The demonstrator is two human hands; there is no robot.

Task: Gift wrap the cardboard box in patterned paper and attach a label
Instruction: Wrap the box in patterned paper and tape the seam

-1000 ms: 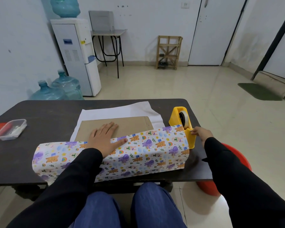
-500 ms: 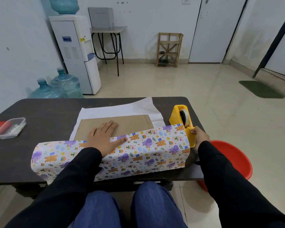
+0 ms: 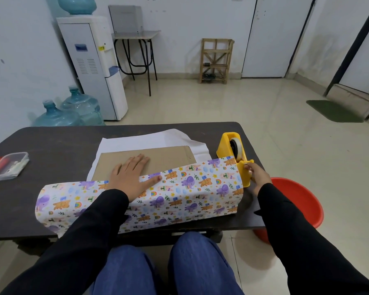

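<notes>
We're early on here: the box [image 3: 168, 156] lies flat on the table [image 3: 51, 141] with only the near flap of paper [image 3: 179, 194] folded over it, pinned by our flat, spread left hand [image 3: 132, 177]. Our right hand [image 3: 255, 174] curls round the dispenser [image 3: 232, 150] front, probably after tape. Far flap, ends and label aren't done yet.

Bare table [image 3: 58, 145] between plastic container [image 3: 9, 166] and paper [image 3: 158, 139]

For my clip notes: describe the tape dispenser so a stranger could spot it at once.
Find the dark table. On its right edge, just past the patterned paper, stands the tape dispenser, the right hand gripping its near end. It is the only yellow thing there.
</notes>
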